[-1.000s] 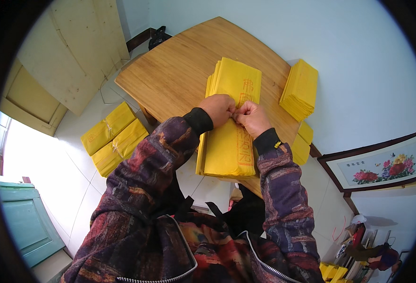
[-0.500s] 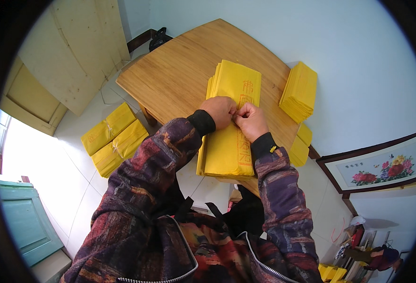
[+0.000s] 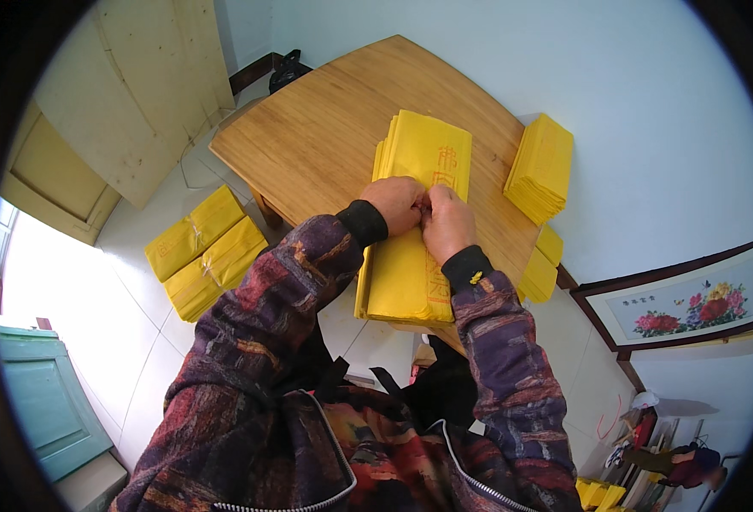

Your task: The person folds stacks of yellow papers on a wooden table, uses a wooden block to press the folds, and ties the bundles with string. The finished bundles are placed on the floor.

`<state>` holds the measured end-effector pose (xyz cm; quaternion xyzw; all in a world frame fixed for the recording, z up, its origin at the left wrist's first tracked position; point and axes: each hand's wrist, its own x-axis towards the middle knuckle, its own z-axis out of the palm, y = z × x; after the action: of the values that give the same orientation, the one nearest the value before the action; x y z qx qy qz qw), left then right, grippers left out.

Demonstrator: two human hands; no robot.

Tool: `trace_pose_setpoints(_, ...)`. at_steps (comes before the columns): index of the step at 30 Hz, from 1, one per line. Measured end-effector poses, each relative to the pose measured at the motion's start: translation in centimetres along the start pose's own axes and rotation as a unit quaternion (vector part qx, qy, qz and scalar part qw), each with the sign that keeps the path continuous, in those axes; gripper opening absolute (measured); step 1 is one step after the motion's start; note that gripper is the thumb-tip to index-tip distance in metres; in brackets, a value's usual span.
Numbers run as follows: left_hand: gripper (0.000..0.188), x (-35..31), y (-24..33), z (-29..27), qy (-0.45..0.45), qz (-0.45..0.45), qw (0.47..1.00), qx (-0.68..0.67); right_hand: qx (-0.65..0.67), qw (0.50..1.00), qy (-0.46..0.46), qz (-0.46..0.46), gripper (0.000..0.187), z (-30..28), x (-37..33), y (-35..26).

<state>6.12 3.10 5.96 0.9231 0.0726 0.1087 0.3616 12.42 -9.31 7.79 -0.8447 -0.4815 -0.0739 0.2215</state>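
Observation:
A thick stack of yellow paper sheets point(image 3: 406, 282) with red printing lies on the near side of the wooden table, its near end jutting past the edge. Over its middle, my left hand point(image 3: 396, 203) and my right hand point(image 3: 450, 225) meet with fingertips together. Both are closed in a pinch against the top of the stack. Whatever is between the fingers is hidden or too thin to make out.
Another yellow paper stack point(image 3: 540, 166) stands at the right edge of the wooden table point(image 3: 325, 119), by the wall. More yellow paper point(image 3: 540, 269) is below it. Two tied yellow bundles point(image 3: 201, 247) rest on the floor at left. A framed flower picture point(image 3: 684, 299) leans at right.
My right hand has shifted slightly left and turned, bringing its fingers closer against my left hand. The paper stack has barely moved.

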Motion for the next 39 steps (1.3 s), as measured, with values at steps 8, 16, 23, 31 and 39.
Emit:
trace_pose_setpoints(8, 0.017, -0.3, 0.2, -0.3, 0.005, 0.008, 1.000, -0.007, -0.118, 0.992, -0.041, -0.009, 0.011, -0.5, 0.0, -1.0)
trace_pose_setpoints(16, 0.013, -0.2, -0.5, -0.1, -0.003, 0.049, 0.999, -0.015, -0.071, 0.997, -0.017, -0.002, 0.013, -0.3, -0.4, -1.1)
trace_pose_setpoints(23, 0.021, 0.7, -0.6, -0.1, -0.035, 0.036, 0.998, -0.031, -0.044, 0.999, 0.013, -0.030, 0.014, 1.2, -1.0, 0.7)
trace_pose_setpoints(31, 0.026, 1.9, -0.9, -0.6, -0.070, 0.049, 0.996, -0.001, -0.028, 0.997, 0.025, -0.069, 0.013, 0.8, -0.8, 0.3)
trace_pose_setpoints(39, 0.023, 2.2, -0.6, -0.8, -0.112, 0.048, 0.990, 0.066, -0.029, 0.997, 0.026, -0.067, 0.014, 1.3, -1.0, 0.6)
